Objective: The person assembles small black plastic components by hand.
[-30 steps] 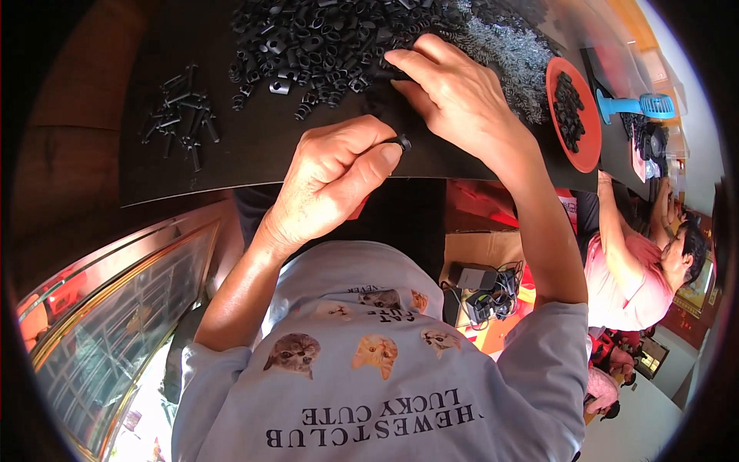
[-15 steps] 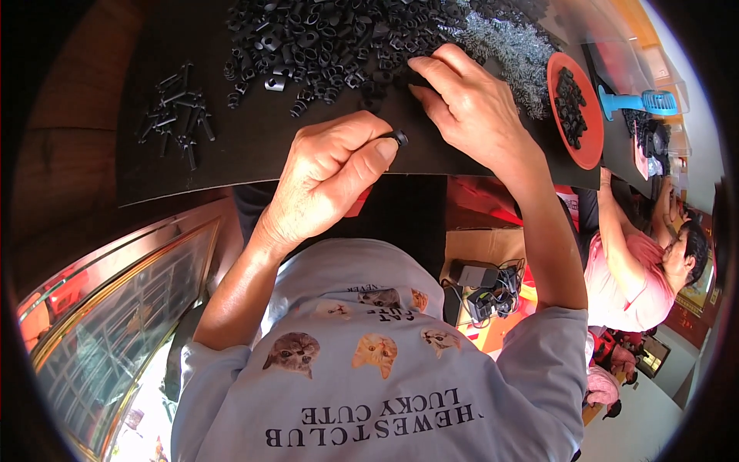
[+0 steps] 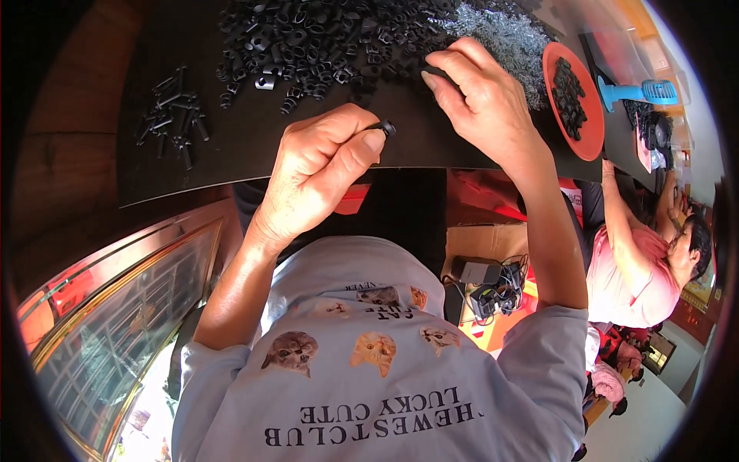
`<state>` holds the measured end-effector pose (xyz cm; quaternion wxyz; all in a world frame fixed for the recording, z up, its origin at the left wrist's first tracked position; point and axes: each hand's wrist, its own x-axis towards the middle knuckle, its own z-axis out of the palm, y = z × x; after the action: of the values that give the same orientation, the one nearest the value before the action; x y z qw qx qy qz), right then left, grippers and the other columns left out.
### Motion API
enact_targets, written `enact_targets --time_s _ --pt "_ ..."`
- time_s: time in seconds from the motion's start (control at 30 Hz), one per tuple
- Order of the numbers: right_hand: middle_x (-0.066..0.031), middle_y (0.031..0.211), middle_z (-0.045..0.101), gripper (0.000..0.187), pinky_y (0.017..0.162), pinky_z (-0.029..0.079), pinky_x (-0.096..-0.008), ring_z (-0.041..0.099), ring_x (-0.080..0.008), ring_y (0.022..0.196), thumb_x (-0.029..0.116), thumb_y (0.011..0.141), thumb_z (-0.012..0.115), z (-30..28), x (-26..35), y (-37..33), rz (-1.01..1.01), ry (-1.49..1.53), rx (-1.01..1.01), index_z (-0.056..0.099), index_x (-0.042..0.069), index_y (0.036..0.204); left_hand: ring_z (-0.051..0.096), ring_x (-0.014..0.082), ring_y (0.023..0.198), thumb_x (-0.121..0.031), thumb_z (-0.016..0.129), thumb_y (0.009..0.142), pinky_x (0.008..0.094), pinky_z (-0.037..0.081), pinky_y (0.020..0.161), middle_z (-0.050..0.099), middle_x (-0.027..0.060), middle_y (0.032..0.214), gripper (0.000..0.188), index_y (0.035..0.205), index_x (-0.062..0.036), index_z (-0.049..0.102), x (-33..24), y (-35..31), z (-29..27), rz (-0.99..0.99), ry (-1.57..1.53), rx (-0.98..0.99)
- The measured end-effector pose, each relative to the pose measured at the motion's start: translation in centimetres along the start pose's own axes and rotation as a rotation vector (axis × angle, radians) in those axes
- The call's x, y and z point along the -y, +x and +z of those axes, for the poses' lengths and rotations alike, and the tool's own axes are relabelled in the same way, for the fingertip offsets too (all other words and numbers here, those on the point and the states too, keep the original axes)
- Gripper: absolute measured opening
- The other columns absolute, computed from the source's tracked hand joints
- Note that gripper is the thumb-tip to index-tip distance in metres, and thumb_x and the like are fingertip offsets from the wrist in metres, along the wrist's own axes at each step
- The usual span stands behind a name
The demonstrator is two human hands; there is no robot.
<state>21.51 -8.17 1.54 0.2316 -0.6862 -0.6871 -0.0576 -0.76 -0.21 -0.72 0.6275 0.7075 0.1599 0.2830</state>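
My left hand (image 3: 323,165) is closed above the front of the black tabletop (image 3: 254,142), pinching a small black plastic part (image 3: 389,128) whose rounded end sticks out past the thumb. The rest of that part is hidden in the fingers. To its right, my right hand (image 3: 489,100) hovers at the near edge of a large heap of small black plastic pieces (image 3: 323,46). Thumb and forefinger stand apart there, and nothing shows between them. Just beyond it lies a heap of small silvery metal springs (image 3: 500,46).
Several thin black pins (image 3: 173,115) lie loose at the left. At the right stands a red-orange bowl (image 3: 589,115) of black pieces, with a blue handheld fan (image 3: 639,92) beside it. An open cardboard box (image 3: 489,242) sits below the table edge; a person in pink (image 3: 631,269) works farther right.
My right hand has shifted a little to the right along the heap's edge. My left hand has moved slightly left and away from me, still pinching the black part.
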Motion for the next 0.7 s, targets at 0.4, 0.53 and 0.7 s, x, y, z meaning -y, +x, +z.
enact_targets --time_s 0.4,0.53,0.7 --pt "-0.0065 0.092 0.057 0.014 0.064 0.054 -0.0431 0.065 -0.0301 0.079 0.017 0.087 0.068 0.83 0.06 0.03 0.01 -0.053 0.061 0.064 0.007 0.096 0.054 0.0113 0.066 -0.009 0.059 0.094 0.0265 0.044 0.061 0.058 0.0047 0.073 0.015 0.088 0.0037 0.063 -0.21 0.09 0.13 -0.012 0.006 0.0" --pt "-0.0067 0.093 0.058 0.014 0.064 0.054 -0.0435 0.065 -0.0306 0.079 0.017 0.087 0.068 0.72 -0.2 -0.19 0.005 -0.068 0.065 0.063 0.007 0.097 0.054 0.0111 0.066 -0.009 0.059 0.094 0.0265 0.044 0.061 0.058 0.0045 0.073 0.014 0.088 0.0036 0.063 -0.11 0.09 0.05 -0.006 0.011 0.004" --pt "-0.0072 0.092 0.059 0.014 0.063 0.054 -0.0442 0.065 -0.0316 0.078 0.017 0.087 0.067 0.47 -0.37 -0.33 0.026 -0.056 0.071 0.064 0.008 0.097 0.052 0.0107 0.065 -0.009 0.06 0.095 0.0261 0.044 0.061 0.057 0.0038 0.072 0.014 0.088 0.0033 0.063 -0.06 0.06 0.03 -0.007 0.009 0.005"
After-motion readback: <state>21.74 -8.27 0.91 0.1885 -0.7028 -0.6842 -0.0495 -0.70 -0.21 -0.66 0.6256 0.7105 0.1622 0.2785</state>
